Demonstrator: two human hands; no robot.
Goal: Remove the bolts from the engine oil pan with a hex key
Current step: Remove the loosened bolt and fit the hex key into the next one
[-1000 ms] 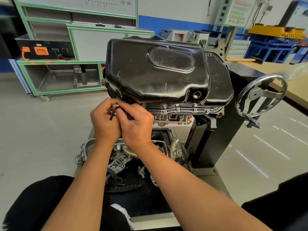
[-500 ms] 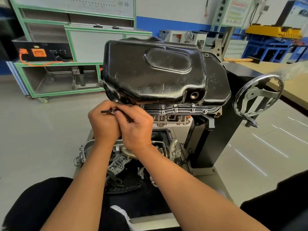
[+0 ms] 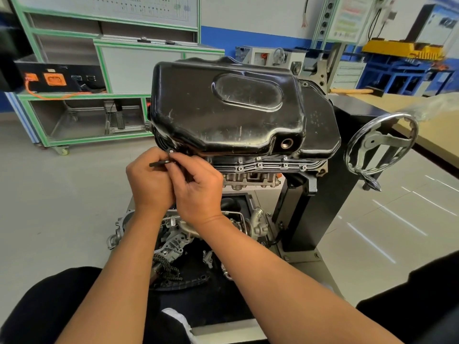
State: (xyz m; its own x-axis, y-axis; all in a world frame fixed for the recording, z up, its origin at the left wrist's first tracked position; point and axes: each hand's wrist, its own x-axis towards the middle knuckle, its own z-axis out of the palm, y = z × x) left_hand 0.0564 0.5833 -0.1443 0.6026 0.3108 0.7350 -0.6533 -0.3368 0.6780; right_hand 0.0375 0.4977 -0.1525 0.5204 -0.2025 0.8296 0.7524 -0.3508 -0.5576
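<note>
A black engine oil pan (image 3: 223, 108) sits on top of an upturned engine on a stand. A row of small bolts (image 3: 259, 165) runs along the flange below the pan's near edge. Both hands meet at the pan's near left corner. My left hand (image 3: 149, 182) and my right hand (image 3: 198, 187) pinch a thin black hex key (image 3: 159, 163), whose free end sticks out level to the left. Its working end and the bolt it sits in are hidden behind my fingers.
A chrome handwheel (image 3: 380, 145) juts from the black engine stand (image 3: 323, 194) on the right. Loose engine parts and a chain (image 3: 169, 244) lie on the tray below my arms. A green-framed trolley (image 3: 74, 115) stands at the back left, a wooden bench (image 3: 409, 112) at the right.
The hex key's free end swung from pointing down-left to level, pointing left. Both hands stayed at the pan's near left corner.
</note>
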